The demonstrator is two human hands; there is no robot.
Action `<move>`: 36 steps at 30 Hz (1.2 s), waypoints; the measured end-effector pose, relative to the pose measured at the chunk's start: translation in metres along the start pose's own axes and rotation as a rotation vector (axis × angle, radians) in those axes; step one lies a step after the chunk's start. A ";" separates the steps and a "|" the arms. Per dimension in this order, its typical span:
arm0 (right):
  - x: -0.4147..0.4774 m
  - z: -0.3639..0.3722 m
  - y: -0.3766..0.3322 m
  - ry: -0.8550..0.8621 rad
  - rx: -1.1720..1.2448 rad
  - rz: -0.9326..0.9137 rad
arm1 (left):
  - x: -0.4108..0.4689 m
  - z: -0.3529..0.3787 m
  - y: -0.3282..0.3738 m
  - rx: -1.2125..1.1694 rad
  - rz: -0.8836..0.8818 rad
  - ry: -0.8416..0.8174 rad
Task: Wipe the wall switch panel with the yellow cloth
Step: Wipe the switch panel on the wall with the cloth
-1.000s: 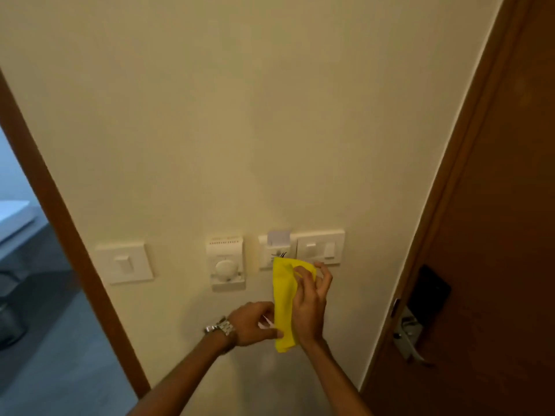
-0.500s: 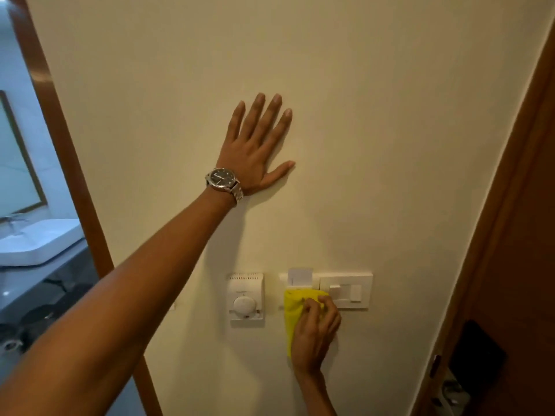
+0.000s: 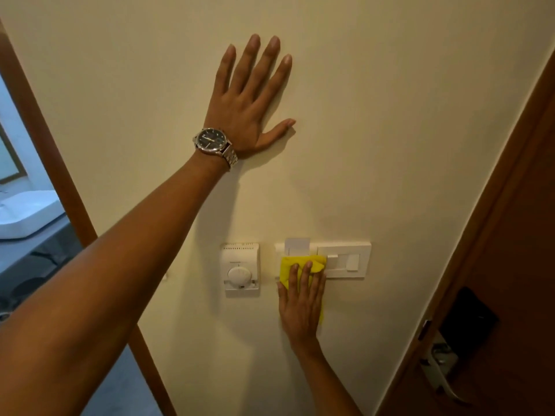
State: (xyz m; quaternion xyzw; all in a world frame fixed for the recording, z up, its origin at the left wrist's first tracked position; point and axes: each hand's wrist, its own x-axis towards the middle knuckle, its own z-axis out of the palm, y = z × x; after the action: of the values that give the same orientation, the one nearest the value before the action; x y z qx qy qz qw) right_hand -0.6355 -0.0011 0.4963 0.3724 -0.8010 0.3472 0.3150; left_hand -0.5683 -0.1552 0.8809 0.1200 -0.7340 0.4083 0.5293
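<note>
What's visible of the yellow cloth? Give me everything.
The yellow cloth is bright, soft-looking fabric, bunched and creased. It sits against the left end of the white switch panel, just below the card slot. The right hand presses it there with straight fingers; a thin yellow edge shows beside the palm lower down. The rest is hidden under the hand.

Saw bare wall (image 3: 390, 115) open above the switch panel (image 3: 345, 261) and to its right, as far as the wooden door (image 3: 510, 265). Met a dial thermostat (image 3: 241, 270) just left of the panel, standing proud of the wall. Found the upper reach barred by the left hand (image 3: 249, 106), flat on the wall, with its forearm (image 3: 135, 250) slanting across the lower left. Found the panel's left end covered by the right hand (image 3: 301, 301) and yellow cloth (image 3: 295, 262). Noted a door handle (image 3: 441, 370) jutting at lower right.
</note>
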 end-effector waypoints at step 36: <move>-0.015 0.003 -0.033 0.042 0.119 0.073 | 0.003 0.008 -0.001 0.033 0.000 0.058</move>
State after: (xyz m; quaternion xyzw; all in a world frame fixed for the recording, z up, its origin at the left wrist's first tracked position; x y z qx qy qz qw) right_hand -0.6011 -0.0135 0.4938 0.3539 -0.7851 0.4131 0.2961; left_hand -0.5745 -0.1612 0.8827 0.1170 -0.7114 0.4235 0.5485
